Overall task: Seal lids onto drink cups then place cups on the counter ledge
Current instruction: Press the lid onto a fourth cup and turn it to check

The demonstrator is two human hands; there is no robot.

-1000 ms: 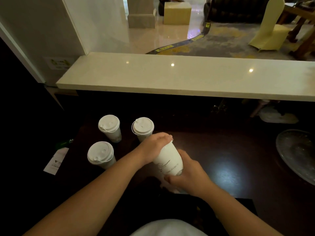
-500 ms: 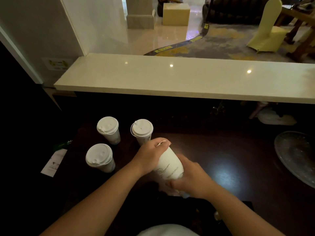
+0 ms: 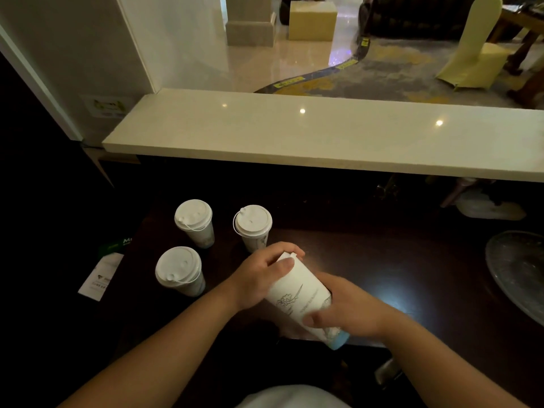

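Cup tilted over the dark bench, just right of the three lidded cups. Left hand has fingers curled over its lid. Right hand fingers wrapped round the lower body. Pale ledge sits behind the lidded cups.

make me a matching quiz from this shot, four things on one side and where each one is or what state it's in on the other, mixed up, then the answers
Things
1. cup in hand
2. counter ledge
3. glass dish
4. white card

Place or state
A. far right of the dark table
B. tilted, held by the left hand at the lid and the right hand lower down
C. bare, no cups on it yet
D. left edge of the table, beside the three lidded cups

Pairs: 1-B, 2-C, 3-A, 4-D
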